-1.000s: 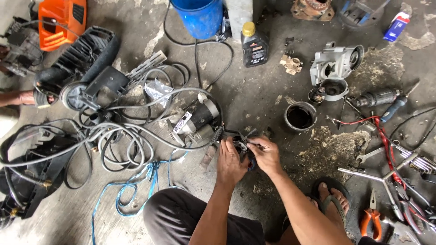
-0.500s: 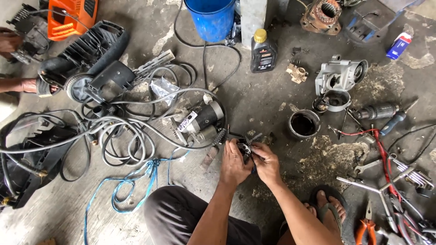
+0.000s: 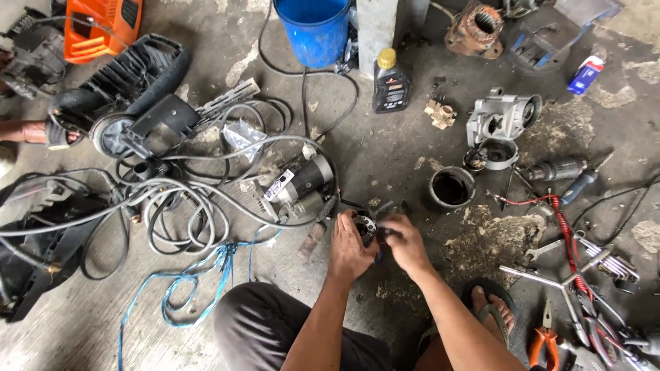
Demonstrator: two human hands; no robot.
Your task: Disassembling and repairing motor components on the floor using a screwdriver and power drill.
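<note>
Both my hands meet low over the concrete floor around a small round black motor part (image 3: 365, 227). My left hand (image 3: 349, 249) cups it from the left and below. My right hand (image 3: 404, 242) grips it from the right, fingers pinched at its rim. The part is mostly hidden by my fingers. Just left of my hands lies a black and grey motor body (image 3: 302, 182) with a cable running to it. My knee (image 3: 265, 323) and sandalled foot (image 3: 491, 309) are in the foreground.
Tangled grey cables (image 3: 172, 206) and a blue cord (image 3: 185, 288) lie left. A blue bucket (image 3: 315, 27), oil bottle (image 3: 390, 81), grey gear housing (image 3: 500, 118), black cylinder (image 3: 451, 187), orange pliers (image 3: 543, 340) and wrenches (image 3: 570, 275) surround me. Another person's foot (image 3: 34, 132) is far left.
The view has shifted slightly, so things sit lower in frame. My hands stay together on the small part, with only slight finger movement.
</note>
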